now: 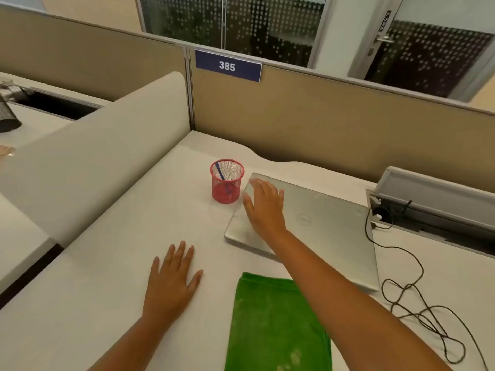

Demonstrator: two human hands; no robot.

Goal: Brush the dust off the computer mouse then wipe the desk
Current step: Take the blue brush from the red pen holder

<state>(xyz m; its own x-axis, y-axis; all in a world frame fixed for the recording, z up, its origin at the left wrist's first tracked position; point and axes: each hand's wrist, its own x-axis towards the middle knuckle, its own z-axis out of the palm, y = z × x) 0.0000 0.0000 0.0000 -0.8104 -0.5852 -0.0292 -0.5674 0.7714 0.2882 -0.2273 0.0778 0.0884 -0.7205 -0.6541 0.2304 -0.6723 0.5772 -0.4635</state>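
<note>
The left hand (171, 279) is lying flat on the pale off-white counter (107, 263), palm down, its fingers (179, 253) straight and spread, holding nothing. The right hand (263, 204) is reaching across to the far left corner of the closed silver laptop (329, 226), its fingers (258, 184) open and slightly blurred, gripping nothing; whether they are touching the lid I cannot tell. A folded green cloth (273, 325) is lying on the near part of the counter, just beside the laptop's near edge and partly under the right forearm. A red wire-mesh pen cup (227, 180) holding a blue pen (221, 172) is standing just left of the laptop. A thin black cable (417, 287) is trailing in loops at the right. The computer mouse is not showing in this view.
</note>
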